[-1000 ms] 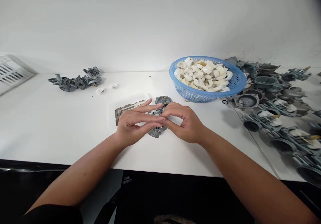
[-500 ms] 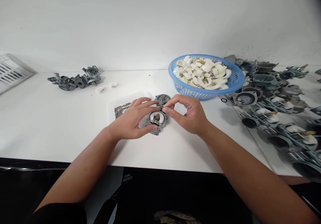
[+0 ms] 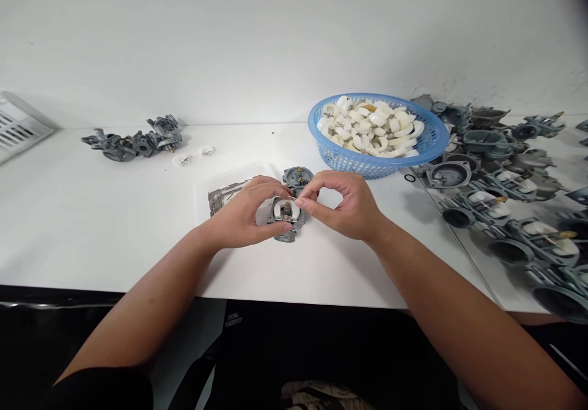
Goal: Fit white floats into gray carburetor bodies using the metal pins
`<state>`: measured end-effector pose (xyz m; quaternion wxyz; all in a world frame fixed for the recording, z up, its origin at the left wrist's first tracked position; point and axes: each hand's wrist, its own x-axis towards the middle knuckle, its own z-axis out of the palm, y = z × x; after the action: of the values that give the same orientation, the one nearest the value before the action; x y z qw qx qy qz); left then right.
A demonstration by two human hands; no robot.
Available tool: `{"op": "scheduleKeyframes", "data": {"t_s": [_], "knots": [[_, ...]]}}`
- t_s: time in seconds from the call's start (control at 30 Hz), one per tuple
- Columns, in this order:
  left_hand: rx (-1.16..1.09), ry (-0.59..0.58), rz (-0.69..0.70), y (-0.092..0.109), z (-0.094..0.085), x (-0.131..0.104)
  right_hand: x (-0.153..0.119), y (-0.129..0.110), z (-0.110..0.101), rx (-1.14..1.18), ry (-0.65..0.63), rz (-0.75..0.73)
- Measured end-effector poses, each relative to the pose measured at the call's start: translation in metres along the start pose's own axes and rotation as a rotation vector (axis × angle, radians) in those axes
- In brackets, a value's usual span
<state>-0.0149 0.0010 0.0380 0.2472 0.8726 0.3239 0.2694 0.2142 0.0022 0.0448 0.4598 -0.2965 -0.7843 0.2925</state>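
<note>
Your 2 forearms reach in from the bottom edge and meet at the middle of the white table (image 3: 92, 226). Your left hand (image 3: 245, 217) curls around a gray carburetor body (image 3: 285, 217), thumb below and fingers over the top, seemingly to steady it with its open bowl side facing up at you. A white float sits inside that opening. Your right hand (image 3: 344, 208) is pinched nearly closed, thumb and forefinger tips meeting at the carburetor's right rim; whether they grip a small pin there is too fine to tell.

Just behind stands 1 more carburetor body (image 3: 297, 178), close at hand. To its left lies a clear tray (image 3: 220, 180) holding a bundle of thin metal pins (image 3: 220, 195). Farther back on the left sit 2 small white pieces (image 3: 193, 154) and a cluster of gray carburetors (image 3: 133, 142), roughly 3 or 4. Back right, 1 blue basket (image 3: 376, 165) is heaped with white floats (image 3: 372, 125), too many to count. At the far right, more than 10 carburetors (image 3: 500, 177) lie spread out, several already carrying white floats.
</note>
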Motion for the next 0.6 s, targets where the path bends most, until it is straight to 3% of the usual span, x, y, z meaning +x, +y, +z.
{"op": "scheduleKeyframes", "data": {"t_s": [0.17,0.27,0.6], "knots": [[-0.136,-0.007,-0.126,0.001,0.000,-0.003,0.000,0.000,-0.006,-0.011,-0.146,0.036],[-0.171,-0.006,-0.123,0.002,0.001,-0.003,-0.001,0.000,-0.010,-0.045,-0.210,0.075],[-0.093,-0.027,-0.176,0.000,0.001,-0.003,-0.002,0.001,-0.009,-0.059,-0.293,0.153]]}}
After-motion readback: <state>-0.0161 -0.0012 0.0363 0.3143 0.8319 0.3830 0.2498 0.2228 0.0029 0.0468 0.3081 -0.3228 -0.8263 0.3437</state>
